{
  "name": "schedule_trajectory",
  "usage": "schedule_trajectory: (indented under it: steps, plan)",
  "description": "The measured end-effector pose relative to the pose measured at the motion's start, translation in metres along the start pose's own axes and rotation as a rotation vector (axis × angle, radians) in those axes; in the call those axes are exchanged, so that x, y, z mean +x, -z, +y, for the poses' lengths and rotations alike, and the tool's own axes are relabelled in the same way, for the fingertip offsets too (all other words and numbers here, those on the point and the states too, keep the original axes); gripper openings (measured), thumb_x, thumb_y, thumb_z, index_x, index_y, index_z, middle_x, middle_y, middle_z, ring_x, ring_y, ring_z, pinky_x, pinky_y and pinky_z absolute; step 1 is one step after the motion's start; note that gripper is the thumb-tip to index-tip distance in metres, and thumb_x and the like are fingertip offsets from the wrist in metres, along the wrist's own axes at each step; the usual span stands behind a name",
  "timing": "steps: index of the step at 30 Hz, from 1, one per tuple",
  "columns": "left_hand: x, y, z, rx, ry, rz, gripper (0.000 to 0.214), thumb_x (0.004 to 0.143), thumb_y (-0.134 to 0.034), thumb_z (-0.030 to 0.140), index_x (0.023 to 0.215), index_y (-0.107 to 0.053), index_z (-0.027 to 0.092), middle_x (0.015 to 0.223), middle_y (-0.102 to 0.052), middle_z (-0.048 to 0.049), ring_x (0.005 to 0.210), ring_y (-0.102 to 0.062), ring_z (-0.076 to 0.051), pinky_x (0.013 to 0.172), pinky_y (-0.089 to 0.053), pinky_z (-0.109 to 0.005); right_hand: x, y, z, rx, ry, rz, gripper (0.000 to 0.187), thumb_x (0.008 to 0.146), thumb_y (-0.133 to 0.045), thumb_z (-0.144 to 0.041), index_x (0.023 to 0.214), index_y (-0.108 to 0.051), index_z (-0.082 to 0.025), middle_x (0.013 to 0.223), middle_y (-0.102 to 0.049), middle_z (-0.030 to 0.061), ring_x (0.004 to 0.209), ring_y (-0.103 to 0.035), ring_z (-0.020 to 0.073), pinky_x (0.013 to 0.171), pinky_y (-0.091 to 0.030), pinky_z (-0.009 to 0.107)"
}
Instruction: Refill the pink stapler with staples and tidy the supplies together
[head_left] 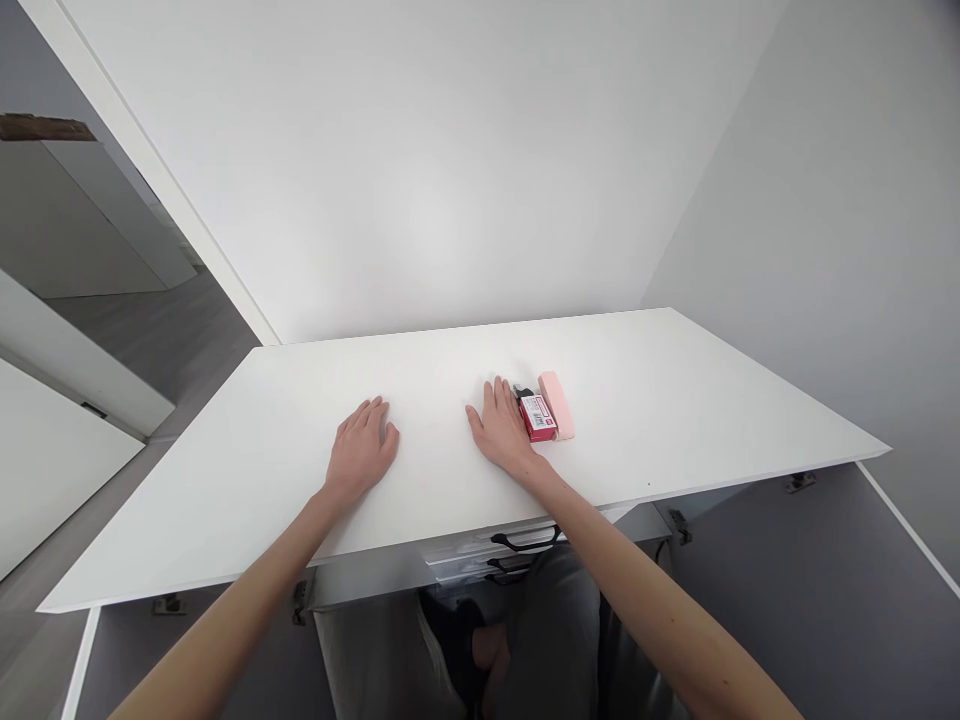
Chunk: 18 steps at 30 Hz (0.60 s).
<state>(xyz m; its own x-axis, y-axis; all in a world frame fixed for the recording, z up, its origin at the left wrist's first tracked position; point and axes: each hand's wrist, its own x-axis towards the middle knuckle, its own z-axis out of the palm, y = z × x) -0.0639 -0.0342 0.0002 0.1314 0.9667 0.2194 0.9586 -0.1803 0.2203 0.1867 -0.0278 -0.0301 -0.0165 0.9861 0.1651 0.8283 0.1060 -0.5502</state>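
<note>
My left hand [361, 448] rests palm down on the white cabinet top [720, 400], fingers stretched forward and thumb a little apart, with nothing under it that I can see. Flat on the same surface, further right, lies my right hand [501, 428], its thumb spread from the fingers. Close against its right side is a small red and white box [538, 417] with printed text. Behind that box a small black object [523, 391] with a metallic tip shows only in part. A pink, rounded oblong case [556, 405] lies along the box's right side.
Below the top, drawers with black handles [525, 542] stand between two open cabinet doors, the right door [810, 580] swung outward. My legs and shoe [450, 640] are under the front edge. White walls border the back and right; a doorway opens at left.
</note>
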Motion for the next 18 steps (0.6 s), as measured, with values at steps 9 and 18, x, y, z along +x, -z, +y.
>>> schedule_trajectory:
  steps: [9, 18]
  plan:
    - [0.001, 0.001, 0.001, 0.001, 0.000, -0.002, 0.055, 0.102, -0.031, 0.036, 0.148, -0.052, 0.014, 0.163, -0.046, -0.0098, 0.156, -0.034, -0.028, 0.127, -0.029, -0.048, 0.004, 0.017, 0.037, -0.030, -0.024, 0.041, 0.070, 0.107, -0.031, -0.044, 0.161, -0.027, 0.002, 0.173, -0.015, 0.0270, 0.162, -0.009, 0.0368, 0.130, -0.016, 0.052]
    - [0.004, 0.002, 0.002, 0.002, -0.004, 0.005, 0.056, 0.102, -0.031, 0.038, 0.148, -0.052, 0.014, 0.162, -0.047, -0.0104, 0.155, -0.036, -0.029, 0.126, -0.029, -0.050, 0.012, 0.057, 0.106, -0.040, -0.079, 0.081, 0.072, 0.105, -0.032, -0.044, 0.160, -0.030, 0.003, 0.171, -0.023, 0.0276, 0.162, -0.015, 0.0370, 0.130, -0.020, 0.052]
